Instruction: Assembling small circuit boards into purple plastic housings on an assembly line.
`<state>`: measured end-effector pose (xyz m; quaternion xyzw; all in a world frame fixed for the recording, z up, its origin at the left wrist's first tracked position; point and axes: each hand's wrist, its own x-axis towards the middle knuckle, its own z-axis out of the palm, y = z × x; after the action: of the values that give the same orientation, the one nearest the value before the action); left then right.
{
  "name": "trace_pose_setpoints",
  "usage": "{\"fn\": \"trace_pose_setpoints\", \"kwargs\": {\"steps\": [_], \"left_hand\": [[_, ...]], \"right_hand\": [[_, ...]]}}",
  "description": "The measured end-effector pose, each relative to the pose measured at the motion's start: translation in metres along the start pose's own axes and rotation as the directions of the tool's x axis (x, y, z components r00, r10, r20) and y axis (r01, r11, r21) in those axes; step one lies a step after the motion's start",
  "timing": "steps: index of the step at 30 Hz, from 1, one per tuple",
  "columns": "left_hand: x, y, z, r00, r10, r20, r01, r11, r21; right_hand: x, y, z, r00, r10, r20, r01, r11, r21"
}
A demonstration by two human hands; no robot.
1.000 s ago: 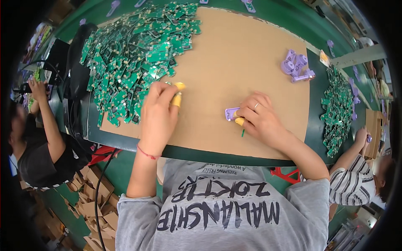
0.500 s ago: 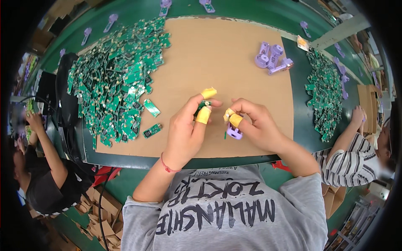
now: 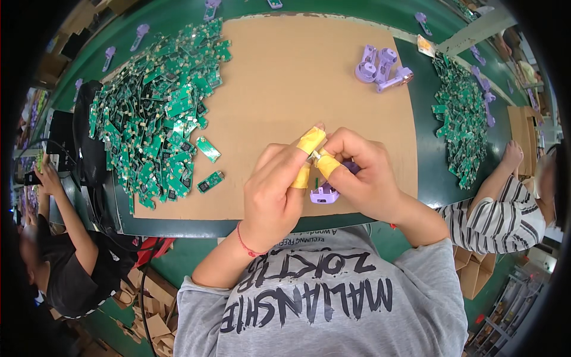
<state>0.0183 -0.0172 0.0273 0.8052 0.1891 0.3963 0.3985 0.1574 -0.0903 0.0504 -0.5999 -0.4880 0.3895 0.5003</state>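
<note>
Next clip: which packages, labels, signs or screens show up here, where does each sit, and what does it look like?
Small packet: far right edge of the cardboard mat, flat, orange and white.
Cardboard boxes: right side of the green table, brown, flat-topped.
Folded cartons: on the floor at lower left, brown, stacked loosely.
Shirt print: on the person's grey shirt, large dark letters.
No screens or signs can be made out.

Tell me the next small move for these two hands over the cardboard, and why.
Probably press the small part pinched between the taped fingertips down into the purple housing. Both the left hand and the right hand meet just above the housing, which the right hand grips from below; whether the part is aligned cannot be seen.
</note>
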Motion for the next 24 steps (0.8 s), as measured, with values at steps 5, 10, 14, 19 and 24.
{"fn": "trace_pose_setpoints", "kwargs": {"steps": [5,10,14,19,24], "left_hand": [[-0.001,0.0,-0.004,0.996,0.088,0.02,-0.09,0.989,0.121],[-0.003,0.0,-0.003,0.994,0.111,-0.003,-0.11,0.987,0.116],[-0.003,-0.003,0.0,0.986,0.148,-0.076,-0.137,0.981,0.135],[-0.002,0.003,-0.004,0.989,0.144,-0.028,-0.136,0.971,0.195],[-0.003,0.0,-0.002,0.98,0.181,-0.08,-0.16,0.963,0.217]], "right_hand": [[-0.001,-0.008,0.002,0.999,0.036,0.035,-0.037,0.998,0.051],[0.001,-0.008,0.003,0.995,0.06,0.077,-0.071,0.986,0.152],[0.003,-0.011,0.005,0.992,0.088,0.092,-0.1,0.984,0.144],[0.003,-0.015,0.001,0.979,0.142,0.146,-0.176,0.952,0.252],[0.004,-0.018,0.007,0.97,0.175,0.17,-0.221,0.925,0.308]]}}
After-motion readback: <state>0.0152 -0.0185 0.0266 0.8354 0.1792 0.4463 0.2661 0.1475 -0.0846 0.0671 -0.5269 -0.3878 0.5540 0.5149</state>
